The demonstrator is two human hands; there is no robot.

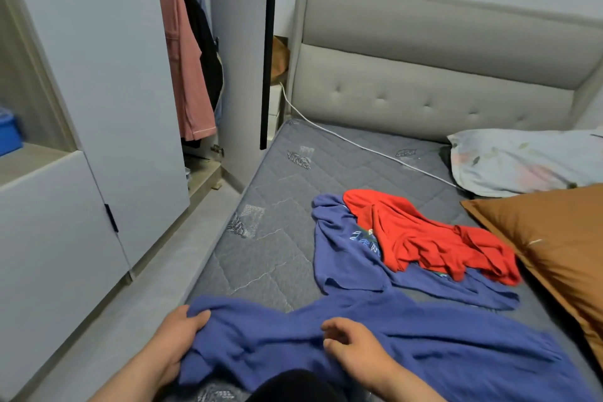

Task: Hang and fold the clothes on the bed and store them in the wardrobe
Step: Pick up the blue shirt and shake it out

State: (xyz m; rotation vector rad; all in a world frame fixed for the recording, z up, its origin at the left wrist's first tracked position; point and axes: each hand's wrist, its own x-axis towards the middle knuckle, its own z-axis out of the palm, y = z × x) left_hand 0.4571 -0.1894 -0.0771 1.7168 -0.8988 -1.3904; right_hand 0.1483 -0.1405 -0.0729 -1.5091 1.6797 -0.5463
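Note:
A blue-purple garment (375,336) lies spread across the near end of the grey mattress (277,228). My left hand (181,333) grips its bunched left edge, thumb on top of the cloth. My right hand (352,341) rests on the middle of the same garment with fingers loosely curled, pressing into a fold. Farther up the bed a second blue shirt with a printed chest (346,258) lies flat, and a crumpled red shirt (430,235) lies on top of it. The wardrobe (202,52) stands open at the left with a pink shirt (186,68) and dark clothes hanging inside.
A brown pillow (554,248) and a pale floral pillow (522,160) lie at the right of the bed. A white cable (359,143) runs across the mattress below the padded headboard (440,75). White cabinet doors (98,91) line a narrow floor strip (137,303).

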